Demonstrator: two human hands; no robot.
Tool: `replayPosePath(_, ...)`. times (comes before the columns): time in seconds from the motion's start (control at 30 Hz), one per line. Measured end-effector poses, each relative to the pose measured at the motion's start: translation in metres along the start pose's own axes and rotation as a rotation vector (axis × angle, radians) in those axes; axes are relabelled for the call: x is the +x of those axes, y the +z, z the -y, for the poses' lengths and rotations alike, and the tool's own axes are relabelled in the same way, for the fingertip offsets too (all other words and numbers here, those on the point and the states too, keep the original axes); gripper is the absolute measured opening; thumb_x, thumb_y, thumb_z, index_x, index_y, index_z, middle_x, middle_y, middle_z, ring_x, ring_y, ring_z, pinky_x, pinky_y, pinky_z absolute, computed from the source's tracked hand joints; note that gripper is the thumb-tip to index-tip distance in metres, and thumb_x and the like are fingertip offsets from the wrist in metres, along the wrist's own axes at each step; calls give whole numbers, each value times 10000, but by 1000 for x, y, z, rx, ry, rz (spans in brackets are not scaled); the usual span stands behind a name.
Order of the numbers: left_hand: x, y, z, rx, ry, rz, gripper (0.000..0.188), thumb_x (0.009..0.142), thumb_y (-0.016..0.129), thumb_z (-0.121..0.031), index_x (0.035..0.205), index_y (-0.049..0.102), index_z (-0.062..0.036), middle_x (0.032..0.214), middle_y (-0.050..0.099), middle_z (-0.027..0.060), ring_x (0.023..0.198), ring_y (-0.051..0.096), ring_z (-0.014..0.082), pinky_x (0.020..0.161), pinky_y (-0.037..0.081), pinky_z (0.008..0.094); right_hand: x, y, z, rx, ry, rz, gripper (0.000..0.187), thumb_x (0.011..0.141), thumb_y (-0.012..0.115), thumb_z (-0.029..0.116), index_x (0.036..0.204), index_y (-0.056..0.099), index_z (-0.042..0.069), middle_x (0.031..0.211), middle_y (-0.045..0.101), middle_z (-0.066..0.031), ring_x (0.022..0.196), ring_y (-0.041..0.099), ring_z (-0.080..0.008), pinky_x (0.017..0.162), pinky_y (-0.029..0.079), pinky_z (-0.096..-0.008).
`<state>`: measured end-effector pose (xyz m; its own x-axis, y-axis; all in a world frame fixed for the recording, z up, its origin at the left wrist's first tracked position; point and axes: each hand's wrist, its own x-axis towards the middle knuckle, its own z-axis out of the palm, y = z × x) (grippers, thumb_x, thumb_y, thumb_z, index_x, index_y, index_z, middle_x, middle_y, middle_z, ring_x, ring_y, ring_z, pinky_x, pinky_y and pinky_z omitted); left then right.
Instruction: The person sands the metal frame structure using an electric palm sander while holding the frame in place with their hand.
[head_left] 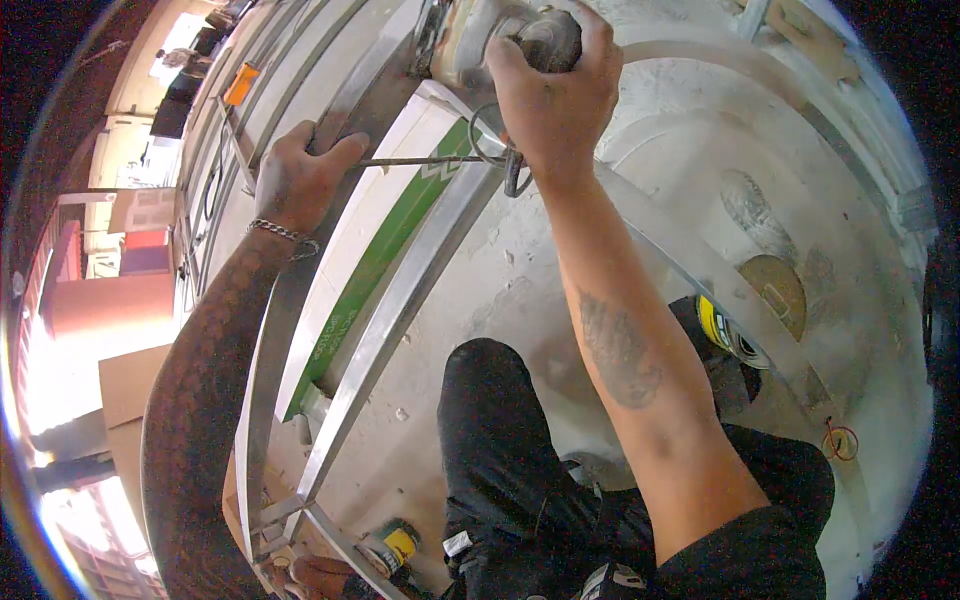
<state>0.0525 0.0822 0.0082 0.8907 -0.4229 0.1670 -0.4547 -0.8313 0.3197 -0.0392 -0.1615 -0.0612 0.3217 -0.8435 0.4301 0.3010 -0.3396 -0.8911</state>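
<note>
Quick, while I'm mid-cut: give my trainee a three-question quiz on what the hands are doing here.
1. True or false: the right hand grips a grinder.
2. Which thing does the left hand hold down?
A. a metal frame bar
B. a cardboard sheet
C. a paint tin
3. Fill in: the white board inside the frame carries a ____ stripe.

Key
1. True: the fingers wrap round the tool's body.
2. A: the left hand presses on the bar, with a bracelet at the wrist.
3. Green: the stripe runs along the board.
</note>
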Motion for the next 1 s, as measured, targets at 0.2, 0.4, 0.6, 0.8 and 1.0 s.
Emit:
replayPosePath(0.2, 0, 4, 10, 79, 44, -67, 607, 806, 754, -540, 943, 705, 50, 862, 704, 268, 821, 709, 366, 778, 538, 464, 6, 2, -5, -15, 14, -38, 532, 764, 745, 119, 1271, 604, 49, 1174, 586, -228, 1096, 598, -424, 958, 502, -510)
replayPosePath(0.4, 4, 5, 18, 38, 42, -10, 602, 810, 753, -539, 947, 703, 45, 866, 704, 278, 828, 711, 378, 784, 536, 469, -3, 1, 0, 20, -23, -5, 531, 760, 740, 112, 1269, 606, 41, 1179, 588, -230, 1097, 599, -427, 959, 503, -506)
replayPosePath(0.6, 4, 2, 17, 27, 25, -14, 602, 806, 756, -533, 957, 708, 48, 878, 712, 278, 839, 713, 380, 795, 534, 464, 10, 4, -4, -8, -39, -46, 528, 764, 737, 118, 1269, 605, 34, 1170, 584, -239, 1108, 592, -432, 972, 495, -516)
replayPosePath(0.8, 2, 3, 17, -10, 27, 1, 601, 808, 757, -533, 951, 704, 48, 868, 714, 260, 834, 713, 354, 788, 531, 461, -4, 0, 2, -11, 7, 3, 546, 758, 744, 119, 1278, 599, 35, 1171, 575, -235, 1118, 585, -429, 971, 492, -514)
replayPosePath(1.0, 1, 1, 12, -26, -1, 14, 611, 809, 759, -546, 936, 697, 48, 854, 711, 253, 824, 712, 349, 785, 531, 466, 7, 3, 2, 8, 17, -38, 537, 769, 737, 119, 1281, 595, 42, 1175, 574, -230, 1100, 592, -420, 956, 500, -520)
